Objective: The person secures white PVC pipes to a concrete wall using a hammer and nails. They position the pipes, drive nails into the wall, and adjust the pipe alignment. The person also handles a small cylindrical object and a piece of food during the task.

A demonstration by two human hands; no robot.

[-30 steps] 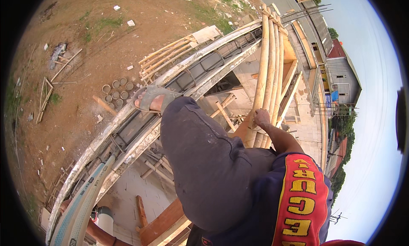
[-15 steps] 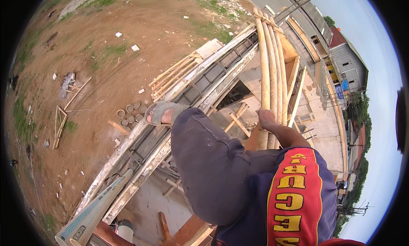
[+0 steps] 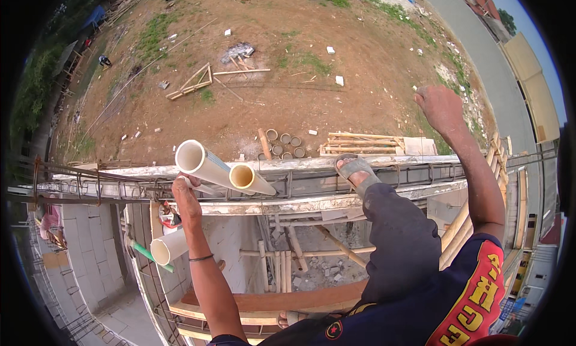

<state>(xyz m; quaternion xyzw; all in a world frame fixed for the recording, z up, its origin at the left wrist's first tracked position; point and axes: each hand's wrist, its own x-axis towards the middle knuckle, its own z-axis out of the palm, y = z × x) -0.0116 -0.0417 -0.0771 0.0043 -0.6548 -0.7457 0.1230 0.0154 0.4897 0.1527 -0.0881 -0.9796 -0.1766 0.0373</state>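
Two white pipes rise from the wall-top channel: a wide pipe [image 3: 210, 169] and a narrower pipe [image 3: 259, 181] with a yellowish inside. Beside them my left hand [image 3: 187, 196] is closed round a slimmer white pipe [image 3: 205, 187], its fingers partly hidden. My right hand [image 3: 441, 109] is raised at the right with its fingers curled in; what they hold, if anything, is hidden. One sandalled foot [image 3: 358, 173] rests on the wall top, among the steel reinforcement bars [image 3: 300, 184]. Below my left hand, another white pipe [image 3: 169, 247] shows its open end.
Bamboo poles [image 3: 459, 229] lean at the right beside my arm. Timber planks [image 3: 270, 304] run beneath me, over a deep drop to rubble [image 3: 336, 268]. Beyond the wall, lower ground holds round moulds [image 3: 285, 143] and stacked timber [image 3: 363, 143]. A green pipe [image 3: 150, 254] is at left.
The view has swung left, towards the pipes. My right hand has left the bamboo poles and is raised. My left hand now grips a slim white pipe.
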